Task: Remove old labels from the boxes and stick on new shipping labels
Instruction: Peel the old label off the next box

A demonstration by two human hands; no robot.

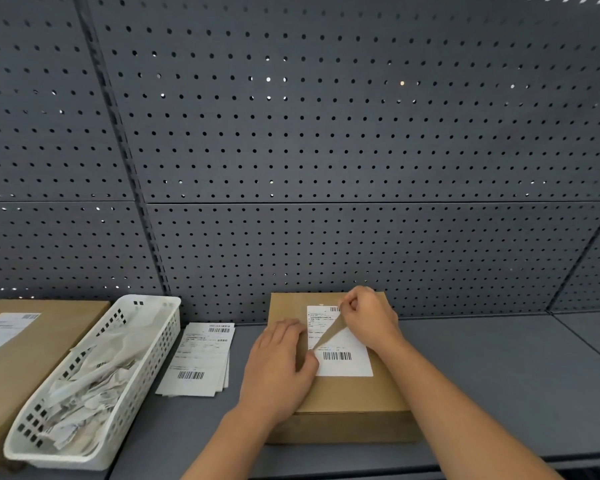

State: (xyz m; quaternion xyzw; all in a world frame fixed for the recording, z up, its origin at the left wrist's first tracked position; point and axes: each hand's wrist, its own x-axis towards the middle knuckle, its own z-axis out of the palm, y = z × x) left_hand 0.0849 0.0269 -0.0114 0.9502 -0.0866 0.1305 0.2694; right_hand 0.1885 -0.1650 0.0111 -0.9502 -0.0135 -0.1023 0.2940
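Observation:
A brown cardboard box (347, 396) lies flat on the grey bench in front of me. A white shipping label (343, 355) with a barcode sits on its top. My right hand (368, 317) pinches the label's upper part, and a brownish strip (329, 334) runs diagonally from those fingers down across the label. My left hand (281, 368) rests on the box at the label's left edge, with the thumb pressing near the strip's lower end.
A small stack of white labels (198, 362) lies left of the box. A white perforated basket (94, 379) holds crumpled label scraps. Another cardboard box (18, 344) with a label sits at far left. A grey pegboard wall (291, 150) stands behind.

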